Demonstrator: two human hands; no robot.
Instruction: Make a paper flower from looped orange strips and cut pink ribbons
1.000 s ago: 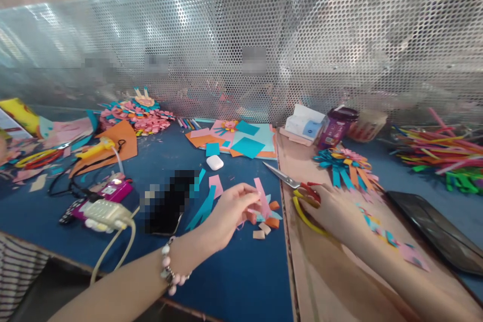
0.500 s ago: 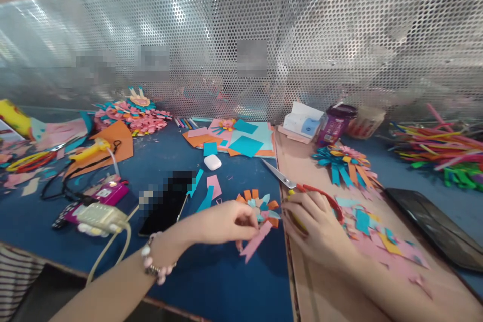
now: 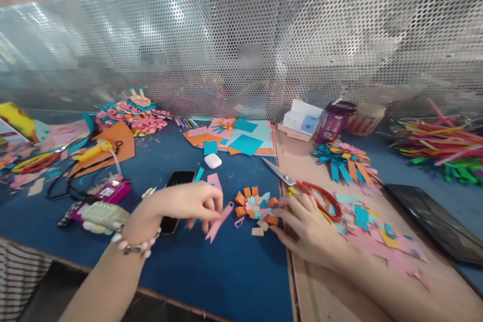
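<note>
My left hand (image 3: 202, 206) is closed, thumb and fingers bent around a narrow pink paper strip (image 3: 222, 221) with a forked lower end. Blue paper strips (image 3: 198, 174) lie partly under that hand. To its right, a paper flower (image 3: 256, 205) with orange, light blue and pink looped petals rests on the blue table. My right hand (image 3: 307, 226) lies with its fingers apart, fingertips at the flower's right edge. Scissors (image 3: 302, 183) with orange-red handles lie just beyond and partly under it. Small beige paper pieces (image 3: 257, 232) and a pink paper loop (image 3: 239, 222) sit by the flower.
A phone (image 3: 169, 225) lies by my left wrist, a purple glue gun stand (image 3: 109, 192) further left. Behind are a white case (image 3: 213, 161) and coloured paper sheets (image 3: 245, 144). Rightward are a ribbon flower (image 3: 349, 161), paper scraps (image 3: 381, 236), a dark phone (image 3: 433, 226) and a purple cup (image 3: 335, 119).
My left hand has moved left, away from the flower, with the pink strip. My right hand has shifted slightly left, its fingertips now at the flower's edge.
</note>
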